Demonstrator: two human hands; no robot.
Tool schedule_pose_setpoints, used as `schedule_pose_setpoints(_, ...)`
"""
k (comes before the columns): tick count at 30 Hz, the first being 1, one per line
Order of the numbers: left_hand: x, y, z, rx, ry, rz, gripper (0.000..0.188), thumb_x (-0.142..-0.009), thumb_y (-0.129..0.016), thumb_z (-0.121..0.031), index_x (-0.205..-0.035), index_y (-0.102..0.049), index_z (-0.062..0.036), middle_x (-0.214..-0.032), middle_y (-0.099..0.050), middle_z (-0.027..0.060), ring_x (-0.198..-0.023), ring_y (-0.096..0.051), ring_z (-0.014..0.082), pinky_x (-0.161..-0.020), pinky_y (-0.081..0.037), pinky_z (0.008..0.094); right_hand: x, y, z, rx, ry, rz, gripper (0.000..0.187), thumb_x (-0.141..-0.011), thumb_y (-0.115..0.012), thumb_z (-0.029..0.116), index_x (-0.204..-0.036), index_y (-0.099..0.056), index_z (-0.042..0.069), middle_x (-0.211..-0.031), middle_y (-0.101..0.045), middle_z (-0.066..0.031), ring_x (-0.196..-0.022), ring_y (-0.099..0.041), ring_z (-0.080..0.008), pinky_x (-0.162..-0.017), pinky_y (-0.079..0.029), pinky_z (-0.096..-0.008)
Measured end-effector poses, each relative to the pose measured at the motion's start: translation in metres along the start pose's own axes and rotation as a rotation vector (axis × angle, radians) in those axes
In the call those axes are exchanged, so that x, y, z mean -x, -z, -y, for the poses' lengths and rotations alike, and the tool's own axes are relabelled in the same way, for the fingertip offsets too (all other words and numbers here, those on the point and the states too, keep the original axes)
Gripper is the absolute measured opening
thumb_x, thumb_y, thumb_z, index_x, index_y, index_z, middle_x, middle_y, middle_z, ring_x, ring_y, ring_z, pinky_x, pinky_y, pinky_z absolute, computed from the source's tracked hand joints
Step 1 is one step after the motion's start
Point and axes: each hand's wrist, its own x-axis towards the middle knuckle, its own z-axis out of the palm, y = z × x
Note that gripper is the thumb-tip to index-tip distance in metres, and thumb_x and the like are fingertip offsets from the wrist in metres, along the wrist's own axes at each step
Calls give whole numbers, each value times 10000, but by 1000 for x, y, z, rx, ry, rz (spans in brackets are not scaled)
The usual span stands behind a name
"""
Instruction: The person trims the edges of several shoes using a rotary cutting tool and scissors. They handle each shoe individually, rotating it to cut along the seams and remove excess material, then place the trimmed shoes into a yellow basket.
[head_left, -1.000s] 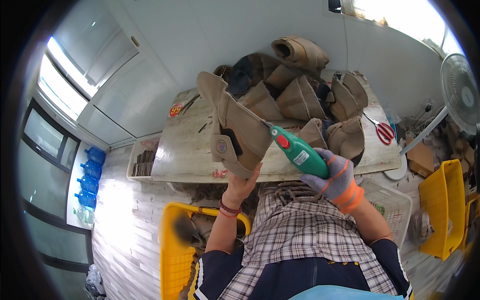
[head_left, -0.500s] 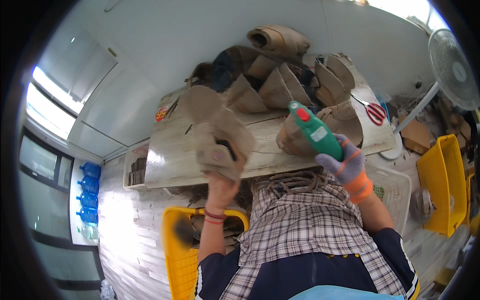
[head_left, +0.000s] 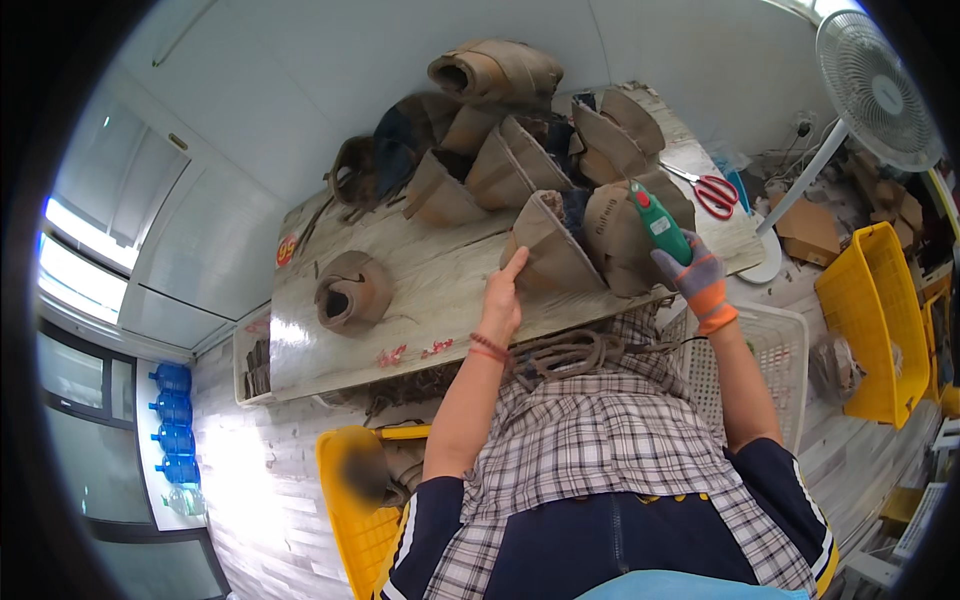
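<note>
My left hand (head_left: 505, 293) is bare, with a beaded band at the wrist. Its thumb lies on a brown, cup-shaped fabric piece (head_left: 553, 256) at the table's front edge, and the fingers go behind the cloth. In a grey and orange glove, my right hand (head_left: 698, 278) is wrapped round a green handheld power tool (head_left: 661, 227) with a red button. The tool's head points up and away over a second brown fabric piece (head_left: 618, 222) with dark lettering. Another brown piece (head_left: 354, 292), with a round hole, lies apart on the table's left side.
More brown fabric pieces (head_left: 440, 190) are heaped along the back of the table (head_left: 440, 285). Red-handled scissors (head_left: 716, 197) lie at right, near a standing fan (head_left: 880, 95). Below are a white basket (head_left: 765, 350) and yellow crates (head_left: 875, 320) (head_left: 350, 520). Coiled cord-like strips (head_left: 570, 355) rest by my lap.
My left hand has let go of the piece with the hole, now lying on the table, and moved right to grip another piece. The green tool stays in my right hand; the view has shifted.
</note>
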Motion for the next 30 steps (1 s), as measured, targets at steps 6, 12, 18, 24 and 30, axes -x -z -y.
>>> schedule_pose_setpoints(6,13,22,-63,-245,-504,144,351,-877,-610,-172,-1170,-573,18,-1173,-607,106,-1092,-563,235,-975,-431,383,16,5,-50,167,-142,-17,608,-721,-721,533,-1107,-599,80,-805,-677,-155,-747,-664,-317,-656,-515,-385)
schedule_pose_setpoints(12,89,51,-181,395,-298,17,368,-921,-517,-154,-1231,-493,42,-1275,-534,173,-1185,-505,308,-1021,-395,466,19,7,5,27,16,60,573,-707,-770,422,-1121,-599,64,-837,-676,-167,-748,-665,-310,-637,-519,-363)
schedule_pose_setpoints(18,88,67,-182,461,-44,14,362,-932,-487,-125,-1231,-462,77,-1261,-527,220,-1165,-521,339,-996,-426,478,21,25,80,133,693,66,626,-618,-838,267,-1139,-582,33,-725,-599,-99,-616,-580,-268,-569,-473,-343)
schedule_pose_setpoints(24,76,66,-179,443,56,48,366,-935,-482,-131,-1226,-458,89,-1245,-532,233,-1140,-538,349,-981,-440,486,23,28,84,234,850,79,716,-600,-825,374,-1138,-578,-28,-612,-513,-47,-516,-496,-193,-521,-416,-332)
schedule_pose_setpoints(30,76,58,-175,385,49,20,373,-938,-476,-151,-1228,-457,84,-1243,-535,230,-1139,-537,359,-977,-436,506,26,31,89,289,879,132,733,-604,-822,387,-1159,-571,-22,-595,-488,-29,-513,-483,-176,-522,-411,-316)
